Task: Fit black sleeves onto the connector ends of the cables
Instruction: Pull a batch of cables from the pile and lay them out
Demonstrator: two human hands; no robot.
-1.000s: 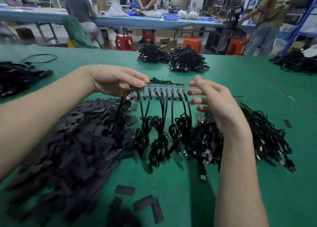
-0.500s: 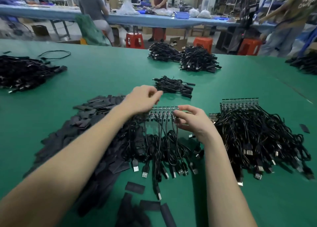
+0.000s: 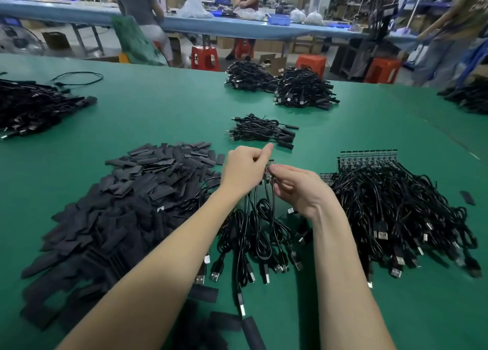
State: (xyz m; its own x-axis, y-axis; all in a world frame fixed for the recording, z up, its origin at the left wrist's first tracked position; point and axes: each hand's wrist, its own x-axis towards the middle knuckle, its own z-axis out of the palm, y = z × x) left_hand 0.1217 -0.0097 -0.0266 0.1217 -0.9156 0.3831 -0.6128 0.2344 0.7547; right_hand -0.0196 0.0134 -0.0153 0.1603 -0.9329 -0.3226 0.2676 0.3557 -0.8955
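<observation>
Left hand (image 3: 244, 168): fingers curled, pinching the left part of the connector strip (image 3: 268, 168), index finger pointing out toward twelve o'clock. Half a second back it held a strip that lay broad and level between the hands; now the hands have closed together and only a short, edge-on piece of board shows between them.

Right hand (image 3: 299, 187): fingers bent round the same strip from the three o'clock side, thumb and forefinger pinching at its end.

Held cables (image 3: 257, 223): hang from the strip toward six o'clock, their plugs resting on the green table (image 3: 158, 112).

Judgement: the strip is likely being snapped or folded to free single ends; no sleeve is on yet.

Black sleeves (image 3: 126, 204): large loose heap at nine o'clock, touching the held cables, untouched.

Unworked cables (image 3: 401, 212): heap at three o'clock, another strip at its far edge.

Small bundle (image 3: 264, 131): twelve o'clock, just beyond the hands.
</observation>
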